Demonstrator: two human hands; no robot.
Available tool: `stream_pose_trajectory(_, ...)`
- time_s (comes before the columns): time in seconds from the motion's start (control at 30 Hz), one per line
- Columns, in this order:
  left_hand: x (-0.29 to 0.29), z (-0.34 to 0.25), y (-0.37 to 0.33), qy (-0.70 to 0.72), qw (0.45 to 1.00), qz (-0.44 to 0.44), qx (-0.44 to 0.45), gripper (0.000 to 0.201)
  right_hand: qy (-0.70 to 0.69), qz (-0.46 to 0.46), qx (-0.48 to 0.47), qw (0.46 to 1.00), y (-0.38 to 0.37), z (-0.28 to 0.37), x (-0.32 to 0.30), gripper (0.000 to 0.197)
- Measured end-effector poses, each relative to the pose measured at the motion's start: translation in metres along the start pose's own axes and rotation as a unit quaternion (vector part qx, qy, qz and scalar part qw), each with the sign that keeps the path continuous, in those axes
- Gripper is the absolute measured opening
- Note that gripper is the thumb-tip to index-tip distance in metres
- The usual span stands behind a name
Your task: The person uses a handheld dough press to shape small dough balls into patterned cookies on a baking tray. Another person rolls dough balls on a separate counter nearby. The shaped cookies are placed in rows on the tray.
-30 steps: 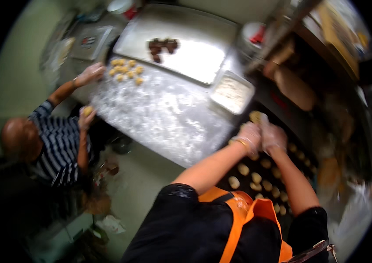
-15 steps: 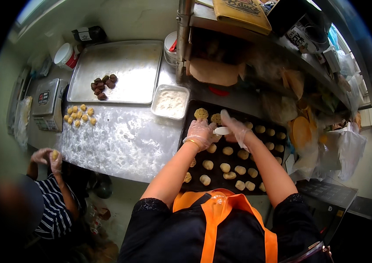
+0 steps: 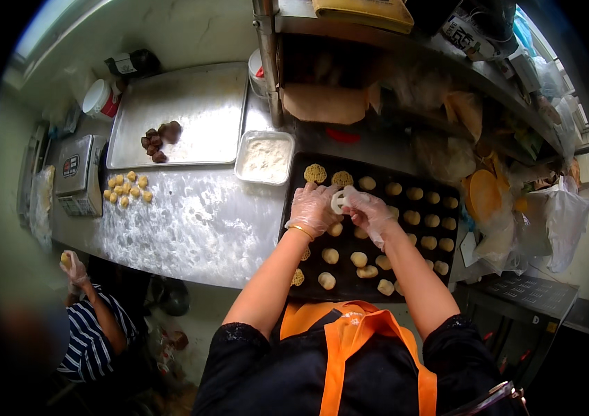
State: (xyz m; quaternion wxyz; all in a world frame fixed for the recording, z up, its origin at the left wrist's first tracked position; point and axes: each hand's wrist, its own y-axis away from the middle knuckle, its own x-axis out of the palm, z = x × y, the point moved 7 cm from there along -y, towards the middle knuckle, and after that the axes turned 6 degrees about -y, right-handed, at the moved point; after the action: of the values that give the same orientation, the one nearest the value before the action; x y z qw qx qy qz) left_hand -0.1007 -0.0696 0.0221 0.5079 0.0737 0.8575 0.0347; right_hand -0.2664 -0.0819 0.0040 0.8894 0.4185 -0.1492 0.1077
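Both my hands wear clear plastic gloves and meet over the upper left part of a black baking tray [image 3: 296,277]. Between them is a small white round plastic piece [image 3: 338,202], which looks like a mould part. My left hand [image 3: 314,206] has its fingers closed at the piece's left side, a yellow bangle on the wrist. My right hand [image 3: 370,213] pinches the piece from the right. Two yellow pastries with a raised lattice pattern, one here [image 3: 315,173], lie just beyond my hands. Rows of pale dough pieces [image 3: 359,259] fill much of the tray; my hands and forearms hide some.
A tub of white powder [image 3: 265,159] stands left of the tray. Farther left are a metal tray [image 3: 197,104] with brown lumps, yellow dough balls [image 3: 126,187] and a scale [image 3: 76,166]. A co-worker's gloved hand [image 3: 76,270] holds a yellow ball. A shelf [image 3: 405,41] overhangs the back.
My right hand has gone from stretched fingers beside the white piece to pinching it. The view has shifted slightly. The co-worker's hands have moved lower and to the left.
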Motion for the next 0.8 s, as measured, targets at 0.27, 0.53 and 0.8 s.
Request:
stream_pose_trajectory(0.27,-0.017,0.016,0.028,0.003,0.991,-0.137,-0.008,0.069,-0.274,0.134,-0.043,0.951,0.066,0.049,-0.003,0.068)
stream_pose_trajectory(0.53,-0.025,0.043,0.12,0.077,0.96,-0.252,-0.096,0.032,-0.173,0.04,-0.04,0.983,0.109,0.003,-0.017,0.065)
stream_pose_trajectory(0.8,-0.019,0.061,0.158,0.109,0.944,-0.257,-0.177,0.023,-0.072,0.009,0.035,0.997,0.081,-0.021,0.002,0.063)
